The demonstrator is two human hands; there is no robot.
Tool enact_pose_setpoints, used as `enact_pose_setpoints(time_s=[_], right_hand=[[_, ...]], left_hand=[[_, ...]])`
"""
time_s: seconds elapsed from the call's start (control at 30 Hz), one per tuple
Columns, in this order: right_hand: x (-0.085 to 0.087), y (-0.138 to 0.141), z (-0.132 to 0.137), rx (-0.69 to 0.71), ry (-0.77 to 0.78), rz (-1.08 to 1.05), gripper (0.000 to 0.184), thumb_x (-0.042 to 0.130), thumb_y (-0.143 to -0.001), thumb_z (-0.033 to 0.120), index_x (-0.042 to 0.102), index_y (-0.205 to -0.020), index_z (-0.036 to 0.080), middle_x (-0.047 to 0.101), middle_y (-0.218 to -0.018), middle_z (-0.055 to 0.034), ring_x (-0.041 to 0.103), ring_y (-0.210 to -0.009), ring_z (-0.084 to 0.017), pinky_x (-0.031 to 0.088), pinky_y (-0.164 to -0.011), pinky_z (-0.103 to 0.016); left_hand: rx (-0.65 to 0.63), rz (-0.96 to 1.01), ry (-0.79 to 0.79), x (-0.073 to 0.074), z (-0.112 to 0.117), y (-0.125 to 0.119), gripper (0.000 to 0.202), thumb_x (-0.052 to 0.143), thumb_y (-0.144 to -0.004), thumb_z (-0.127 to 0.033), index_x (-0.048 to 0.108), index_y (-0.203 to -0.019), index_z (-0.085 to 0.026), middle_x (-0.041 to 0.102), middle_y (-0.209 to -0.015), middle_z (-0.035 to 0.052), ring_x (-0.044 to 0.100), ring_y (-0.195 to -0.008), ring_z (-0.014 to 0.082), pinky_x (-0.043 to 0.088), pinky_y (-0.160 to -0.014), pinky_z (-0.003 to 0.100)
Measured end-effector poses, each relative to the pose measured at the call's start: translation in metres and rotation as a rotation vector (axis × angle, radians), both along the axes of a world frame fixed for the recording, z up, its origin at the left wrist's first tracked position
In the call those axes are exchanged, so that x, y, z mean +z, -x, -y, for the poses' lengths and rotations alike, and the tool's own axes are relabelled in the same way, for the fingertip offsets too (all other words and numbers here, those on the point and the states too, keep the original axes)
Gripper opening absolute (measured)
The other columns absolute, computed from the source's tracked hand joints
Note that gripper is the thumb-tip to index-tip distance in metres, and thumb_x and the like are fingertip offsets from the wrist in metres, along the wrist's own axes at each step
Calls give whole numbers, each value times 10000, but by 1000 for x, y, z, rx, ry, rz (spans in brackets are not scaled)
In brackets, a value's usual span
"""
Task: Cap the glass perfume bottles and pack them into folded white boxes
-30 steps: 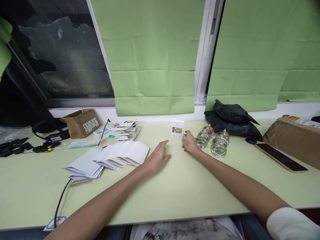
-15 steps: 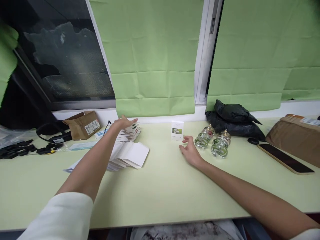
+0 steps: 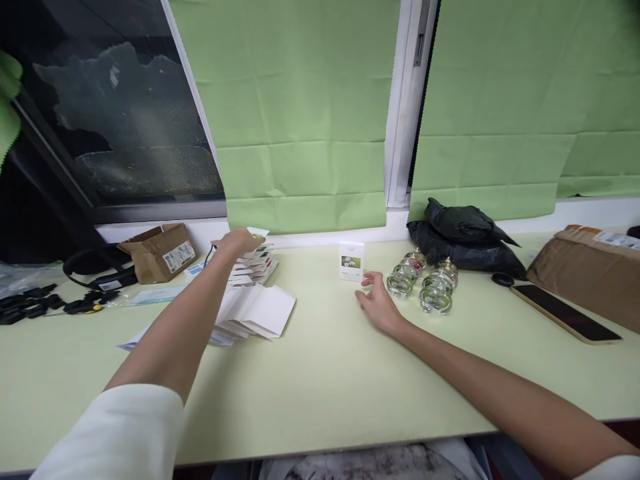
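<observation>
At the top of a stack of printed white cards (image 3: 260, 268), my left hand (image 3: 241, 241) is closed on one card (image 3: 258, 232) with a green patch; its fingertips are partly hidden behind the hand. My right hand (image 3: 379, 305) rests on the table with fingers apart and nothing in them. Just left of its fingertips, a small white box (image 3: 351, 261) with a flower picture stands upright. Folded blank white cards (image 3: 267, 310) lie in a fanned pile in front of the stack. To the right of my right hand are two clear ringed glass bottles (image 3: 436, 293) with gold tops.
Black plastic bags (image 3: 460, 240), a phone (image 3: 565, 313) and a large brown parcel (image 3: 590, 273) lie at the right. At the left are an open cardboard box (image 3: 163, 257), black cable-like parts (image 3: 30, 303) and a flat pale-blue packet (image 3: 155, 295). Green curtains (image 3: 305, 120) hang behind the table (image 3: 320, 393).
My left hand has closed on a card at the top of the stack and lifted its edge slightly. The right hand keeps its place beside the upright box. The view has shifted slightly.
</observation>
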State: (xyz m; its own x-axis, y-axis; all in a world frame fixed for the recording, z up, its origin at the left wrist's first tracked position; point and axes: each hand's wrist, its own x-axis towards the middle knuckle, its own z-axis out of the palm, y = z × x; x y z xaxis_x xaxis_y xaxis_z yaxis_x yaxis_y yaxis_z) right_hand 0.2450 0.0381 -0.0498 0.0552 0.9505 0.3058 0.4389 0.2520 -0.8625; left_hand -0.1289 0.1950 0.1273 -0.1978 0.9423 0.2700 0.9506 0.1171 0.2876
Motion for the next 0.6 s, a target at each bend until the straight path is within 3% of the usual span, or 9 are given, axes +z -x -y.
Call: enact_pose_setpoints(time_s=[0.03,0.1,0.2,0.27,0.33,0.4,0.5,0.6], right_hand=[[0,0,0,3,3,-1,478,579,-911,378,353,-1314,258,531,-1259,-56,612,-714,-139,529,-811,-381],[3,0,2,10,1,-16,464,580,-919,378,369,-1313,253,539,-1254,-57,606,-701,-137,531,-795,-378],[13,0,10,41,-71,-47,415,565,-952,383,412,-1316,257,564,-1246,-56,602,-713,-142,526,-781,-364],[22,0,18,85,-167,-47,377,546,-984,388,443,-1327,268,585,-1242,-56,600,-751,-150,515,-782,-348],[31,0,25,147,-231,-44,353,526,-1013,406,469,-1338,281,607,-1230,-54,606,-793,-161,506,-765,-328],[35,1,30,214,-220,-53,329,503,-1035,439,487,-1325,285,644,-1132,-39,621,-796,-170,504,-738,-316],[34,2,31,285,-128,-53,299,484,-1047,470,490,-1280,282,665,-901,10,636,-746,-181,505,-722,-315],[26,1,27,299,-69,-5,254,509,-1035,449,506,-1228,284,677,-846,32,651,-739,-185,501,-725,-318]], left_hand=[[48,-11,15,11,4,-5,919,689,-742,-771,680,-1219,15,709,-1177,353,625,-1199,549,511,-930,574],[100,-39,81,30,20,-24,921,597,-811,-808,655,-1253,-2,739,-1128,300,703,-1069,473,539,-883,510],[-144,75,121,37,68,-68,970,519,-844,-859,525,-1452,-104,751,-1187,198,754,-812,305,559,-756,388],[-340,127,167,20,108,-101,981,529,-842,-861,422,-1544,-184,760,-1193,147,750,-736,257,551,-714,349],[-443,84,159,-11,147,-131,957,546,-854,-831,362,-1568,-221,789,-1074,117,755,-737,280,535,-713,349],[-478,-2,66,-44,175,-151,930,540,-878,-797,333,-1563,-203,785,-1051,155,765,-833,341,518,-734,374],[-525,-78,23,-84,195,-166,769,460,-948,-738,386,-1466,-175,775,-984,191,765,-875,370,500,-718,379],[-541,-101,69,-101,197,-169,639,447,-948,-740,475,-1302,-208,760,-893,176,760,-841,382,489,-693,386]])
